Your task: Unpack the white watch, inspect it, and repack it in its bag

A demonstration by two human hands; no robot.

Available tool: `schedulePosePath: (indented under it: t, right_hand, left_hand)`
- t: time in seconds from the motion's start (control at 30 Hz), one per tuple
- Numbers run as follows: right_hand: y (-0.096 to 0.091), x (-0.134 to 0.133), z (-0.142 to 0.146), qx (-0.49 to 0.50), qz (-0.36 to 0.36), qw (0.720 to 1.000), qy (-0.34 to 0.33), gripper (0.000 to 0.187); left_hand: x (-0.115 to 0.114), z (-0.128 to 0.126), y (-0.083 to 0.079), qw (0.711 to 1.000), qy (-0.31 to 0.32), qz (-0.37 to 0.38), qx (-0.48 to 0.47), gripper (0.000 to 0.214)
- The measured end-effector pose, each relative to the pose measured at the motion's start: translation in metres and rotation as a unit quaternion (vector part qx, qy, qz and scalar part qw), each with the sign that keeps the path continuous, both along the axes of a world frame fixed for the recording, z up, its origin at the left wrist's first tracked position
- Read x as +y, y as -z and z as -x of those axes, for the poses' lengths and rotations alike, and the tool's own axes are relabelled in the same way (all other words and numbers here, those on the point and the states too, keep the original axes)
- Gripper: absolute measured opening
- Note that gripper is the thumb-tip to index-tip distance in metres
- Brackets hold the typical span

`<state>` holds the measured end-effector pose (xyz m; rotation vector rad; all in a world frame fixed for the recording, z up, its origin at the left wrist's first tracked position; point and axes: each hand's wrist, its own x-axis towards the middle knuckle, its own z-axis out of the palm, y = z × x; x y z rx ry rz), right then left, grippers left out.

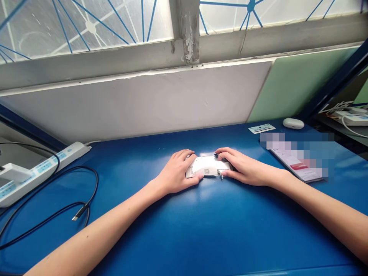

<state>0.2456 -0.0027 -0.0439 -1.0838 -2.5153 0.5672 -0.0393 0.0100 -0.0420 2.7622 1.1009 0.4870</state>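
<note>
A flat white rectangular piece [205, 165] with a small square printed code lies on the blue tabletop, between my two hands. Its right end looks darker, with small shiny bits, too small to make out. My left hand [178, 171] grips the left end, fingers over the far edge and thumb along the near edge. Around the right end, my right hand [243, 165] is closed, with fingers at the far edge and thumb at the near one. The fingers hide parts of both ends.
On the left are a white power strip [43, 168] and a looped black cable [83, 210] with a bare plug. At the right lie a phone [299, 163], partly blurred, a card [262, 128] and a white earbud case [293, 123]. A wall panel [143, 111] rises behind the blue table [184, 237].
</note>
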Motion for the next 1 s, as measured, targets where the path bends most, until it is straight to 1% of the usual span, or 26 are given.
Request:
schedulePosePath:
  t: [0.2,0.33,0.47,0.6,0.7,0.83,0.93,1.0]
  right_hand:
    - [-0.009,0.004,-0.009,-0.030,0.012,0.999,0.012,0.036]
    - [-0.012,0.006,-0.012,-0.031,0.008,0.999,0.009,0.033]
    - [-0.008,0.004,-0.008,-0.017,-0.016,1.000,0.009,0.031]
    - [-0.001,0.001,0.001,0.018,-0.027,0.999,0.024,0.036]
    - [0.000,-0.001,0.004,0.026,-0.030,0.998,0.040,0.033]
    - [-0.002,0.002,-0.001,-0.021,-0.055,0.997,0.043,0.026]
    - [-0.002,0.007,-0.009,-0.062,-0.087,0.993,0.053,0.027]
    - [-0.001,0.011,-0.015,-0.077,-0.093,0.991,0.059,0.029]
  left_hand:
    - [-0.001,-0.001,-0.001,1.000,-0.004,0.002,0.005,0.054]
    - [0.000,0.000,-0.001,1.000,-0.004,0.009,0.001,0.058]
    - [0.000,0.002,0.000,1.000,0.001,0.021,-0.011,0.062]
    - [0.002,0.003,0.000,0.999,-0.003,0.035,-0.023,0.069]
    - [0.004,0.002,0.000,0.998,-0.013,0.041,-0.044,0.068]
    - [0.004,0.001,0.000,0.998,-0.021,0.033,-0.058,0.063]
    - [0.003,0.001,0.000,0.998,-0.018,0.022,-0.052,0.063]
    - [0.003,0.001,0.001,0.999,-0.015,0.015,-0.044,0.062]
